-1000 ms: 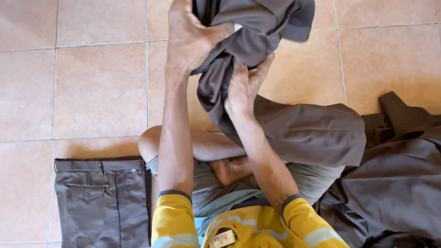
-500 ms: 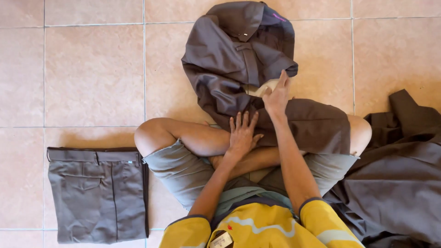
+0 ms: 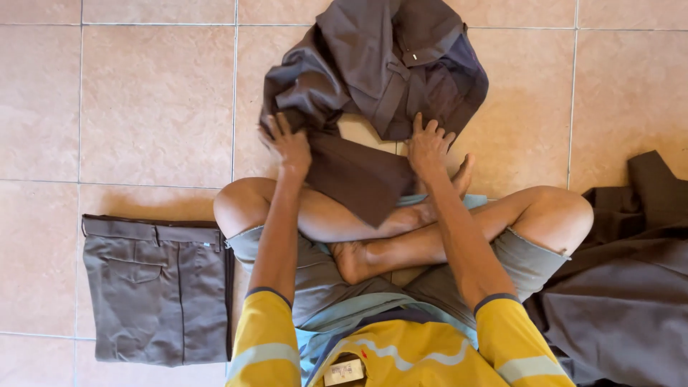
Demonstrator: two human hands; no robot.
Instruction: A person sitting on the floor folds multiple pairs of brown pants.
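Observation:
A crumpled dark brown pair of trousers (image 3: 380,72) lies on the tiled floor in front of my crossed legs, with one leg of it draped toward my shins. My left hand (image 3: 288,143) presses flat on the garment's left side, fingers spread. At the garment's lower right edge rests my right hand (image 3: 428,147), fingers apart, close to my foot. Neither hand is closed around the cloth.
A folded grey pair of trousers (image 3: 158,287) lies on the floor at my left. A heap of dark brown clothing (image 3: 631,287) sits at my right, beside my knee. Beige floor tiles (image 3: 150,100) surround me.
The trousers, held up in both hands a second ago, have come down onto the floor. My left hand moved from my leg out to the cloth's left side; both hands now lie flat on it.

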